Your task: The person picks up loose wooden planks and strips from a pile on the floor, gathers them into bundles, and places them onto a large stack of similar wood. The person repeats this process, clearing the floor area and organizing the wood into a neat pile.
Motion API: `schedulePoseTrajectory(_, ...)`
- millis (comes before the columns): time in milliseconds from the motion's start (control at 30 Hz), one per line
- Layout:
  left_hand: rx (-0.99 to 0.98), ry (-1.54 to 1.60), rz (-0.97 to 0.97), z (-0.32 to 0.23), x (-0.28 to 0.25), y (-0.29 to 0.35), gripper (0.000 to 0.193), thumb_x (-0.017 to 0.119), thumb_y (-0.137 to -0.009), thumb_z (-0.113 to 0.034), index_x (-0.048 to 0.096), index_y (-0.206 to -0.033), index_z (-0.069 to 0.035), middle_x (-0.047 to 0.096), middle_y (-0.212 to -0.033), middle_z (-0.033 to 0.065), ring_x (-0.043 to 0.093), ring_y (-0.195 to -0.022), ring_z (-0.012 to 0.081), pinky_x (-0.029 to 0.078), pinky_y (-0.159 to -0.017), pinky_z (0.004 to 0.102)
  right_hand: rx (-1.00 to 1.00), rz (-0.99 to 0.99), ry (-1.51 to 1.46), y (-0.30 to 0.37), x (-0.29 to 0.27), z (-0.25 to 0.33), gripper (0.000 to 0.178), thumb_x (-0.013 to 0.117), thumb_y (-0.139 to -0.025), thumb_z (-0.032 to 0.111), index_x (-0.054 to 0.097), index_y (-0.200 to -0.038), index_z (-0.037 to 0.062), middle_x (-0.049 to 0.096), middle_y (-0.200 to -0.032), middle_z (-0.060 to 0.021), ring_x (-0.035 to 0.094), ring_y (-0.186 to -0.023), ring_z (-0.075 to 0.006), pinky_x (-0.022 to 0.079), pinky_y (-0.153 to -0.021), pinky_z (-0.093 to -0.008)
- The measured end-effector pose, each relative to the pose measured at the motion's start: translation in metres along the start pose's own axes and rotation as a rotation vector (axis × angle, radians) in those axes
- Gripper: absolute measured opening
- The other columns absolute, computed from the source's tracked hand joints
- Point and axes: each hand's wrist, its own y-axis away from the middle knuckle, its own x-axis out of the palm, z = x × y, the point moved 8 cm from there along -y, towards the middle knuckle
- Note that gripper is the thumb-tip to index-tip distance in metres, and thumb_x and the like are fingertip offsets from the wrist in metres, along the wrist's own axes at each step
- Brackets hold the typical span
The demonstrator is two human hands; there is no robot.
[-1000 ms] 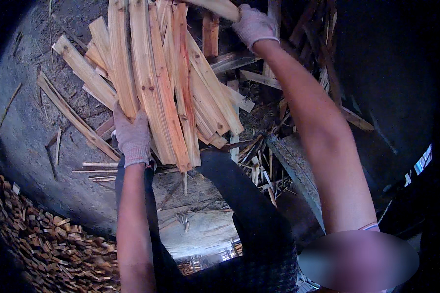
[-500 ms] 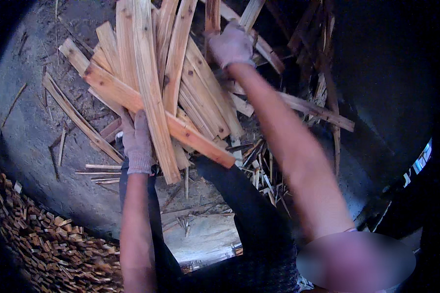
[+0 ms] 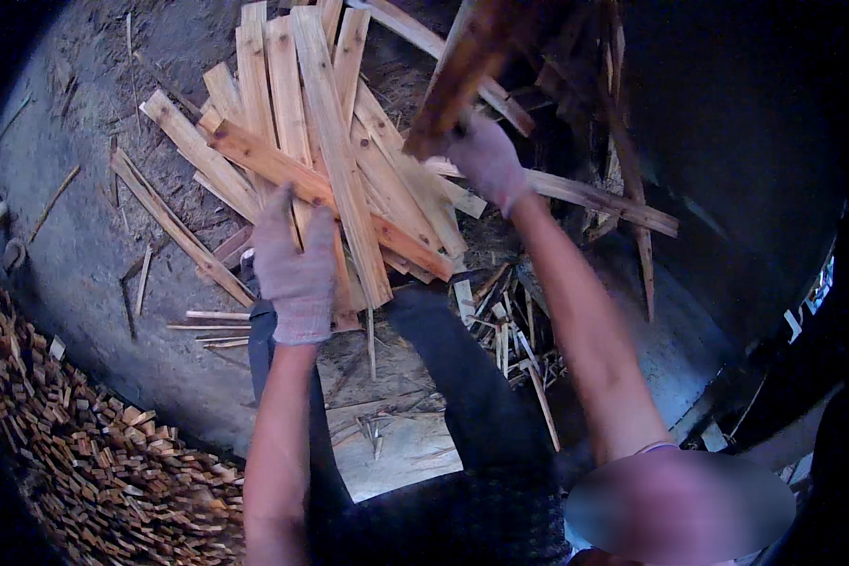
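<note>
My right hand (image 3: 490,162), in a pale work glove, is closed around the lower end of a dark brown wooden board (image 3: 464,75). The board is raised and tilted, its upper end running out of the picture. To the left, my gloved left hand (image 3: 295,269) has its fingers spread at the near side of a pile of light wooden planks (image 3: 275,85). Its fingertips come up to a reddish plank (image 3: 269,158) lying slantwise across the pile; whether they touch it I cannot tell. A long pale plank (image 3: 341,151) crosses over that one.
Split wood pieces (image 3: 113,453) are heaped at the lower left. Thin wood slivers (image 3: 509,330) lie right of my leg. A long narrow board (image 3: 594,196) stretches right from the pile, and a curved strip (image 3: 174,226) rests on the grey ground (image 3: 61,226).
My right hand has shifted down and right, bringing the dark board closer and more tilted. My left hand has moved slightly right, its fingers now spread. The view has shifted a little.
</note>
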Motion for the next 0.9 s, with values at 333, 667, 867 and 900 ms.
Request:
schedulePoseTrajectory(333,-0.409,0.46,0.578,-0.068,0.081,0.023,0.058,0.072,-0.096,-0.038,0.062,-0.132,0.005,0.072,-0.115,0.0136,0.068,-0.103,0.0229,0.053,-0.093,0.0369,0.269,0.331,-0.193,0.148,0.043,0.048,0.043,0.07,-0.088,0.035,0.067,-0.115,0.0022,0.071,-0.109,-0.0226,0.068,-0.103,-0.0406,0.054,-0.091,-0.0463)
schedulePoseTrajectory(667,-0.606,0.527,0.28,-0.005,0.079,0.053,0.055,0.068,-0.099,-0.039,0.064,-0.128,0.008,0.069,-0.115,0.012,0.063,-0.103,0.0164,0.05,-0.091,0.032,0.213,0.141,-0.225,0.192,0.055,0.014,0.049,0.071,-0.091,0.038,0.065,-0.124,0.0013,0.07,-0.112,-0.0239,0.067,-0.106,-0.0432,0.053,-0.093,-0.0477)
schedulePoseTrajectory(867,-0.542,0.356,0.029,0.027,0.025,0.037,0.044,0.072,-0.099,-0.029,0.064,-0.127,0.004,0.069,-0.116,0.0095,0.065,-0.102,0.0172,0.052,-0.092,0.0301,0.118,-0.128,1.064,0.115,-0.07,-0.095,0.08,0.08,-0.08,0.023,0.047,-0.151,0.0067,0.058,-0.139,-0.0261,0.061,-0.122,-0.0418,0.051,-0.103,-0.0531)
schedulePoseTrajectory(900,-0.548,0.377,0.04,0.035,0.025,0.041,0.043,0.072,-0.099,-0.029,0.064,-0.127,0.004,0.07,-0.116,0.0094,0.065,-0.102,0.0169,0.052,-0.092,0.0301,0.236,0.0,1.096,0.097,-0.083,-0.128,0.086,0.081,-0.077,0.021,0.043,-0.153,0.0081,0.055,-0.143,-0.0252,0.062,-0.122,-0.0406,0.053,-0.098,-0.0519)
